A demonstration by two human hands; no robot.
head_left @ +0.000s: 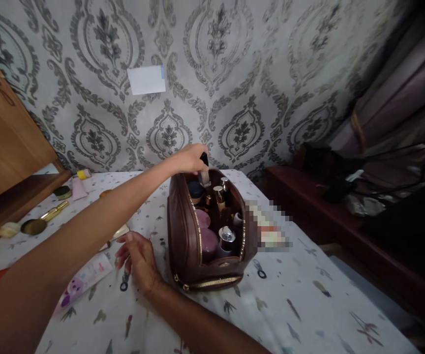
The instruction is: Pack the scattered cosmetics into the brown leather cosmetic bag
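A brown cosmetic bag (183, 236) stands unzipped on the table, its gold zipper spread wide. My left hand (190, 159) reaches over its far end, closed on a small clear bottle with a black cap (204, 175), whose lower part is inside the opening. Several containers fill the bag, among them a pink round jar (208, 242), a silver-capped bottle (227, 236) and a dark-lidded jar (197, 191). My right hand (140, 260) rests left of the bag, loosely curled with nothing visible in it. Near its fingertips is a pale gold-edged item (121, 231), partly hidden.
A purple-and-white tube (87, 280) lies under my left forearm. Farther left are a pink tube (78, 189), a gold tube (54, 211) and round compacts beside a wooden cabinet (9, 142). Pixelated packaging (271, 228) lies right of the bag. A dark red bench (330, 221) runs along the right.
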